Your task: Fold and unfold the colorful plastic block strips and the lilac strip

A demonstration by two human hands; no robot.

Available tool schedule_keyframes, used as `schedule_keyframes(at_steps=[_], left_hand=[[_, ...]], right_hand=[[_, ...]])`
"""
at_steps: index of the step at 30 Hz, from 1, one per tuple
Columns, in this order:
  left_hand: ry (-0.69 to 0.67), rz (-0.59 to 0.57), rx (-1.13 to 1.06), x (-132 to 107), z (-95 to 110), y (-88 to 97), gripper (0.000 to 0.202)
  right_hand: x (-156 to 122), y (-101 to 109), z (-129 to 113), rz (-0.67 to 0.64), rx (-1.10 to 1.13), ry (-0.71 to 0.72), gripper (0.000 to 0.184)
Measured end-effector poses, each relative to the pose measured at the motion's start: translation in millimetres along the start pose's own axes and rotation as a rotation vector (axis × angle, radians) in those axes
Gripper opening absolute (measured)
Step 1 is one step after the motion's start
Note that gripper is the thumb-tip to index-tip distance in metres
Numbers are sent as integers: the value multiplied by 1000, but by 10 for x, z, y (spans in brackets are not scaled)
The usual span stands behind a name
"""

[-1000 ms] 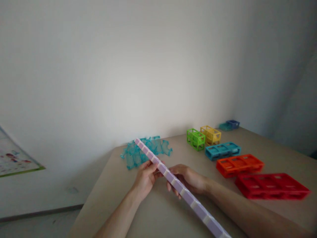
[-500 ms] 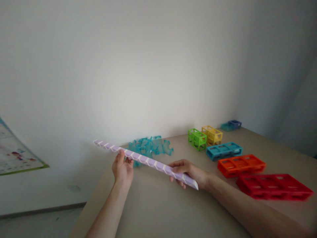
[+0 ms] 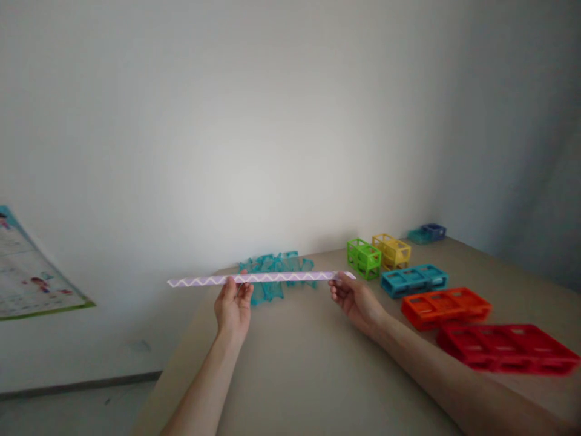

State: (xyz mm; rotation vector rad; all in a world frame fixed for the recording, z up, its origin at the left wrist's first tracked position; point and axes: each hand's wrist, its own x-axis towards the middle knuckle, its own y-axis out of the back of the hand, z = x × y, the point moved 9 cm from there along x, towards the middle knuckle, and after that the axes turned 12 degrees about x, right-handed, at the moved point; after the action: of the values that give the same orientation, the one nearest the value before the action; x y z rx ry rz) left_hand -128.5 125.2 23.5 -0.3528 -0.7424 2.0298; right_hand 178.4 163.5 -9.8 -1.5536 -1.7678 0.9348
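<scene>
A long lilac stick with a white zigzag pattern (image 3: 267, 278) is held level above the beige table (image 3: 308, 363). My left hand (image 3: 233, 306) is closed round it a third of the way from its left end. My right hand (image 3: 356, 298) pinches its right end. Behind the stick lies a heap of clear turquoise pieces (image 3: 275, 275), partly hidden by the stick and my left hand.
To the right stand open plastic frames in a row: green (image 3: 364, 257), yellow (image 3: 392, 250), teal (image 3: 414, 280), orange (image 3: 445, 307) and red (image 3: 508, 349). A small dark blue piece (image 3: 428, 232) sits in the far corner. A poster (image 3: 31, 275) lies at the left by the white wall.
The stick has swung from pointing diagonally toward me to lying level, left to right. My left hand slid along it leftward and my right hand now holds its right end.
</scene>
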Motion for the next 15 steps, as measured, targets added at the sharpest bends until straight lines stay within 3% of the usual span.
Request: schedule_keyframes(at_steps=[6,9,15], left_hand=[[50,-135,23,-44,-139,-166,10],[81,-212,37,-97,-231,-249,9],[193,-349,145,-239,-503,-313,27]], right_hand=[[125,-25,75,25,45,91,28],[390,-68,140,85,60,178,29],[1017,-42,180,198,35,241,24]])
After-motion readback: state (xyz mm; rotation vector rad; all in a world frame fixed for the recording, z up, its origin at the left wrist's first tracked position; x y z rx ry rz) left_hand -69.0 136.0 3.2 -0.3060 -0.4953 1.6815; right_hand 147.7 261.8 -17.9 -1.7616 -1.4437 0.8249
